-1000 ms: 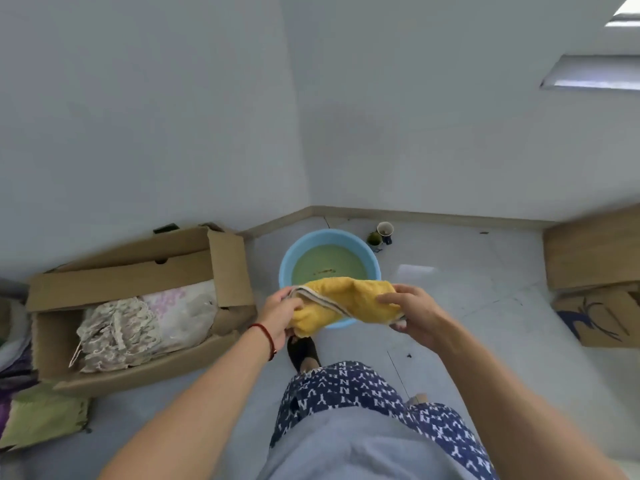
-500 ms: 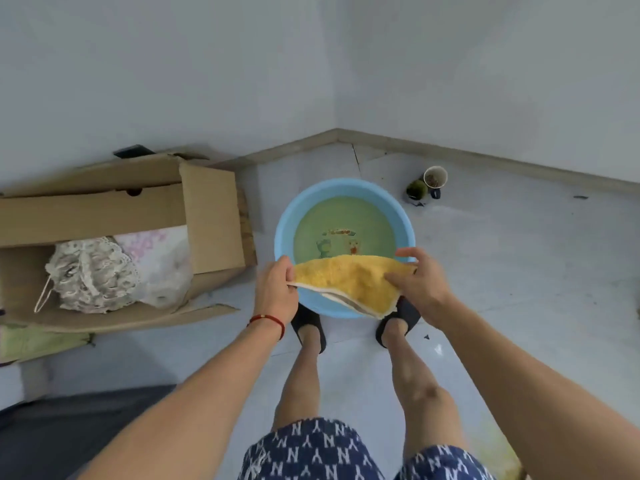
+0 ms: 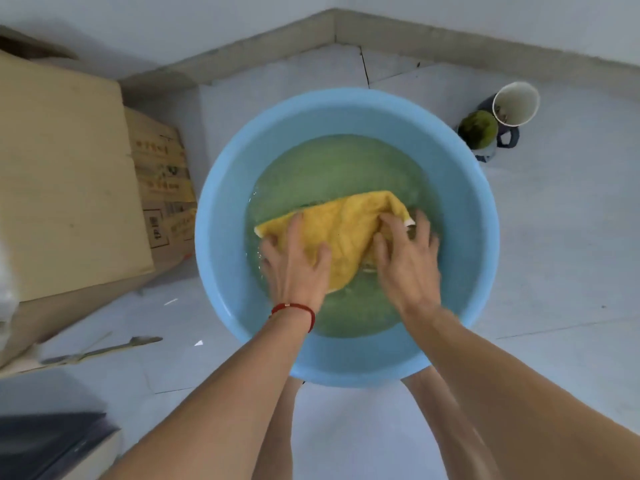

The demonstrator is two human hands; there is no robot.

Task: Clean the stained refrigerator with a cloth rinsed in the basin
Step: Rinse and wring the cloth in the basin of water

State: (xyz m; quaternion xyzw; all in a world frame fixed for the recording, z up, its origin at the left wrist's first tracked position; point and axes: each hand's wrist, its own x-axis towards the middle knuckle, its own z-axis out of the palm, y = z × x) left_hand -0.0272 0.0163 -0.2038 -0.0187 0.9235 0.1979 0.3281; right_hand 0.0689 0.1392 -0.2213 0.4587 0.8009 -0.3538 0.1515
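A yellow cloth (image 3: 341, 225) lies in the greenish water of a round blue basin (image 3: 464, 216) on the floor. My left hand (image 3: 296, 268), with a red string at the wrist, presses down on the cloth's left part with fingers spread. My right hand (image 3: 407, 261) grips the cloth's right part, near its white-edged corner. Both hands are inside the basin, touching the water. The refrigerator is out of view.
A large cardboard box (image 3: 62, 188) stands left of the basin, close to its rim. Two cups (image 3: 498, 116), one white inside and one with green contents, sit on the floor at the back right. A dark flat object (image 3: 45, 445) lies at the bottom left. White tiled floor surrounds the basin.
I have bent down close to the basin. The cloth, held above the rim before, is now lowered into the water with both hands on it.
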